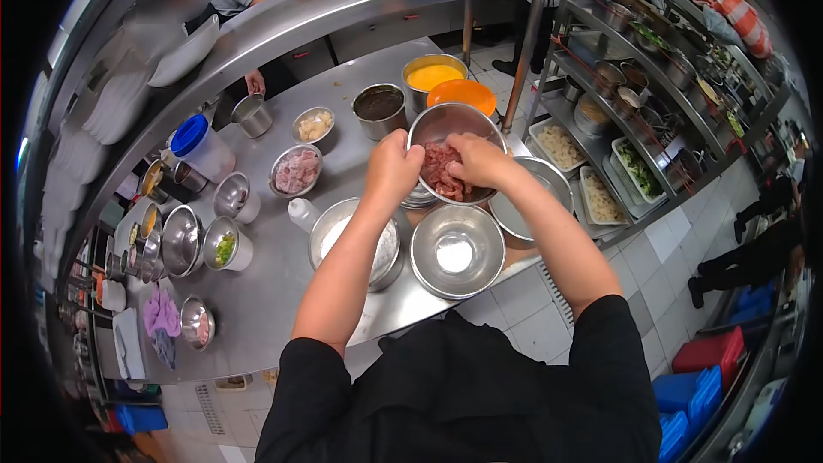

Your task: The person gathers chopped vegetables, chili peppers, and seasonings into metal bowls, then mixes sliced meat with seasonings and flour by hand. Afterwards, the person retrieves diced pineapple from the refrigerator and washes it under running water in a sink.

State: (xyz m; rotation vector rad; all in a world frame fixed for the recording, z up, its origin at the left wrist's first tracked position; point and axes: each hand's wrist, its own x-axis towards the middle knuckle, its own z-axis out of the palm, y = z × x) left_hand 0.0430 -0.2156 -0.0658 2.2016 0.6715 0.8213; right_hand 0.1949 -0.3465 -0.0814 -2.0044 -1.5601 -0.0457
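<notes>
A steel bowl (437, 124) holding strips of raw red meat (439, 173) is tilted toward me. My left hand (394, 165) grips its left rim, fingers closed. Inside the bowl, my right hand (477, 159) is on the meat, its fingertips partly hidden among the strips. Below it stands an empty steel bowl (458, 251). To the left of that is a bowl of white powder (339, 236), partly covered by my left forearm. Behind the meat bowl are an orange plate (463, 97), a pot of yellow liquid (433, 75) and a pot of dark sauce (378, 106).
Bowls of pale pink meat (297, 171) and light pieces (314, 125) stand left, near a squeeze bottle (303, 214). A blue-lidded container (202, 146) is farther left. Across the table, a person's hand (255, 81) is at a steel pot (251, 116). A rack (591, 77) stands right.
</notes>
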